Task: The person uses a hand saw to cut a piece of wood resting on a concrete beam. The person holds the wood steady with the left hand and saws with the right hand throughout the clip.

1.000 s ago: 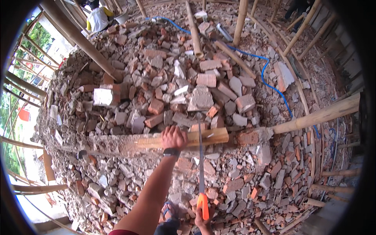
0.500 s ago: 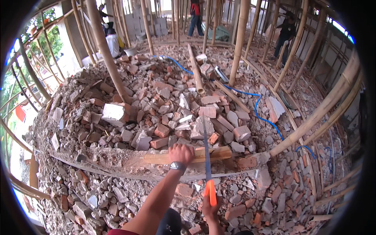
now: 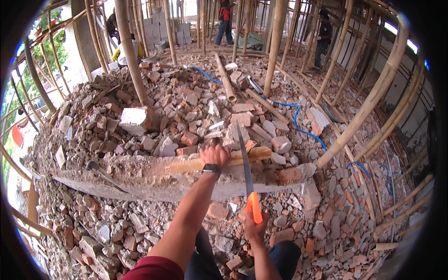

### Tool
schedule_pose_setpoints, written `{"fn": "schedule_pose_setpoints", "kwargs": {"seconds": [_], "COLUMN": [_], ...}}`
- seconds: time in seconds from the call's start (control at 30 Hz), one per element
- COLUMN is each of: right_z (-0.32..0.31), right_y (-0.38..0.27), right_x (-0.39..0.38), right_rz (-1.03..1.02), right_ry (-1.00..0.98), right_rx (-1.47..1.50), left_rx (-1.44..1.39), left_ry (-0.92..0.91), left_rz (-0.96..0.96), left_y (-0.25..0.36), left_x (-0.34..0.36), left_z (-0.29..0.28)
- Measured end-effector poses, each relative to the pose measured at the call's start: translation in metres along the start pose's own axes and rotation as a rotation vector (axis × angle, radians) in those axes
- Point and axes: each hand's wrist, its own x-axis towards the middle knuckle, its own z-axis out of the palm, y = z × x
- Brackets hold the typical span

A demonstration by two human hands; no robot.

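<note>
My left hand (image 3: 215, 156), a dark watch at its wrist, is closed on a pale wooden piece (image 3: 258, 155) lying along a broken concrete beam (image 3: 142, 184). My right hand (image 3: 255, 227), low in the view, grips the orange handle (image 3: 253, 207) of a handsaw. The saw's long blade (image 3: 244, 156) crosses the wood just right of my left hand, pointing away from me. A dark metal tool (image 3: 93, 168) with a long handle rests at the beam's left part. My bent legs (image 3: 282, 259) show below.
Brick and concrete rubble (image 3: 182, 119) surrounds the beam. Bamboo poles (image 3: 136, 74) stand all around, one slanting close on the right (image 3: 357, 116). A blue hose (image 3: 308, 130) snakes through the rubble. Several co-workers (image 3: 225, 25) are at the back, near grey blocks (image 3: 158, 30).
The view has tipped up to show more background, and my legs have come into it. My right hand has risen with the saw; my left hand still holds the wood.
</note>
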Motion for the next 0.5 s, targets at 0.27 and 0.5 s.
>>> {"fn": "schedule_pose_setpoints", "kwargs": {"seconds": [0.27,0.5], "right_z": [-0.064,-0.070], "right_y": [0.026,0.014], "right_x": [-0.086,-0.087], "right_rz": [0.083,0.063], "right_ry": [-0.060,-0.088], "right_rx": [-0.215,-0.171], "left_rx": [0.056,0.021], "left_ry": [-0.019,-0.020], "left_rz": [-0.004,0.363], "left_y": [-0.012,-0.021], "left_x": [0.001,-0.018], "left_z": [0.007,-0.009]}}
